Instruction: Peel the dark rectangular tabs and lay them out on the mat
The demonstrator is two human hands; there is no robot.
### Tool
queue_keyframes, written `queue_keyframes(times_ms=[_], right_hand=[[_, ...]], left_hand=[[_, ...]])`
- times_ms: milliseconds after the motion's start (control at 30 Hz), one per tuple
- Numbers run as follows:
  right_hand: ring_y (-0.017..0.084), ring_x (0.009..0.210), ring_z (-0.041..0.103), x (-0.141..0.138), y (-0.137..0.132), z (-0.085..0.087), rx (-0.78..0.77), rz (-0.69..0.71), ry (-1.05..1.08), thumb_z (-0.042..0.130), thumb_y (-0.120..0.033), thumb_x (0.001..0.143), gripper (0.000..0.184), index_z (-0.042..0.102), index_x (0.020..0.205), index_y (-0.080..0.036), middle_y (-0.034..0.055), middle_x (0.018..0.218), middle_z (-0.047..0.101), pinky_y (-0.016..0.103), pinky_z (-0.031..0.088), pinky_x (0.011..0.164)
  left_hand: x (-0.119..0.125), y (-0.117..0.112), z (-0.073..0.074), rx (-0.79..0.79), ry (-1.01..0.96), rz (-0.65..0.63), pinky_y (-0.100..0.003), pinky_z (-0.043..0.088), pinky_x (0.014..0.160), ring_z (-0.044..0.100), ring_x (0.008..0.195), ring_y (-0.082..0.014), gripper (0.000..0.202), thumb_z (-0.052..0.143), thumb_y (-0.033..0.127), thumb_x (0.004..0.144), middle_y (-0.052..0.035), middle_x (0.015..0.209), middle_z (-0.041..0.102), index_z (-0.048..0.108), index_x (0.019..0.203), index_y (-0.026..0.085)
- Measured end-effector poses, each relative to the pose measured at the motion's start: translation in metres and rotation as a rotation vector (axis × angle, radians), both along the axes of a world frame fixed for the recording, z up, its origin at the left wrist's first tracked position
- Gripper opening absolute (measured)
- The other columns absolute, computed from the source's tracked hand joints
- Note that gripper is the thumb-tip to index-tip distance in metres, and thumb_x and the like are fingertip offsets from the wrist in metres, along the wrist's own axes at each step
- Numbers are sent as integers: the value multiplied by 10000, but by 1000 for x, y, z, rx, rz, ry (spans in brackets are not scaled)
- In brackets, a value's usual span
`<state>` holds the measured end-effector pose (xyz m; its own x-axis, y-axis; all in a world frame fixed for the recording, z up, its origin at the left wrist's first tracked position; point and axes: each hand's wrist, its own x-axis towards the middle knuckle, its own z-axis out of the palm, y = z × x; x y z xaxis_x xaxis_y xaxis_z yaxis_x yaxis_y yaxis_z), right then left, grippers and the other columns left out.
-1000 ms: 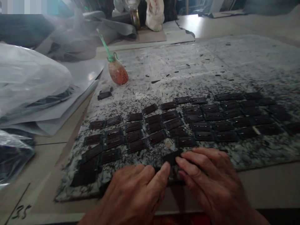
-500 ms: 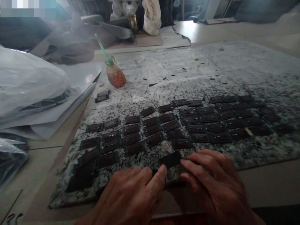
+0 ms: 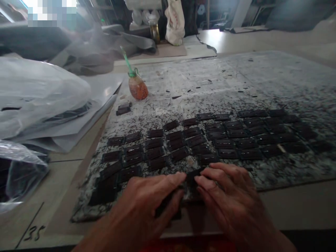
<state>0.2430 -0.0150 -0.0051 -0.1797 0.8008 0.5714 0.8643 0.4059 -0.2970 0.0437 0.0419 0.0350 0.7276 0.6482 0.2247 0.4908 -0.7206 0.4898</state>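
My left hand [image 3: 141, 206] and my right hand [image 3: 228, 199] lie at the front of a speckled stone-like board [image 3: 210, 84], fingers curled down toward each other. Their fingertips meet on a dark rectangular piece [image 3: 193, 178], which they mostly hide. My left hand also covers a dark strip [image 3: 168, 206] below it. Many similar glossy dark pieces [image 3: 178, 154] lie in rough rows just beyond my hands. A small pair of them [image 3: 123, 109] sits apart by the board's left edge, near a small orange-filled bottle [image 3: 138, 88] with a green brush handle.
White plastic bags [image 3: 36, 98] and paper sheets [image 3: 105, 91] heap up left of the board. A clear bag [image 3: 23, 175] lies lower left. A tan tabletop [image 3: 294, 206] runs along the board's front edge, with "35" [image 3: 35, 232] written on it. White sacks [image 3: 174, 21] and a jar [image 3: 154, 31] stand at the back.
My left hand has slid right and its fingers now close over the dark piece, no longer beside it. The whole view has shifted slightly with my head.
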Motion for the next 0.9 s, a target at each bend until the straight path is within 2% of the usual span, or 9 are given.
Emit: queue_keyframes(times_ms=[100,267,467,600,667,767,833,900], right_hand=[[225,950,580,-2,0,0,6,-4,6,548,-153,885,128,674,891,-174,50,876,702,389,392,874],[212,937,592,-6,1,1,7,-28,58,546,-157,884,130,662,833,-189,43,858,691,380,409,863],[206,929,587,3,-1,3,8,-21,93,560,-152,876,121,666,907,-202,43,870,672,364,433,858],[188,927,588,9,-3,9,-2,45,86,588,-172,857,162,640,1001,-223,27,900,666,316,456,841],[168,912,603,5,-2,15,-94,82,199,580,-196,859,168,620,1016,-237,11,910,674,278,481,810],[134,804,643,-11,2,28,-351,131,447,614,-260,831,216,614,1047,-253,-13,921,692,210,515,677],[113,701,645,-22,6,35,-524,156,609,627,-251,812,248,633,1060,-263,-34,865,702,181,511,602],[103,678,649,-28,8,38,-652,190,741,591,-210,825,223,663,1028,-267,-47,814,708,169,509,599]], left_hand=[[-6,7,7,-34,-119,114,-111,484,806,683,895,-78,245,546,171,896,40,1023,727,598,1126,236],[-13,14,12,-33,-167,196,-96,472,806,687,849,-69,201,593,189,869,51,972,736,650,1055,240],[-8,15,14,-57,-189,241,-118,489,787,689,823,-82,171,599,173,858,49,925,739,675,1004,218],[-2,13,18,-83,-214,285,-152,519,734,691,764,-93,149,571,198,879,67,863,736,685,969,230],[1,11,19,-81,-227,285,-149,516,749,691,792,-95,148,574,197,876,69,881,736,681,972,236],[5,7,20,-74,-253,239,-107,490,758,684,812,-71,164,575,166,871,78,893,731,663,992,235],[7,6,19,-68,-264,212,-83,471,764,677,802,-50,175,570,147,870,83,884,726,651,1002,228],[9,4,18,-64,-272,194,-75,461,774,674,801,-42,176,569,140,869,82,883,724,645,1005,221]])
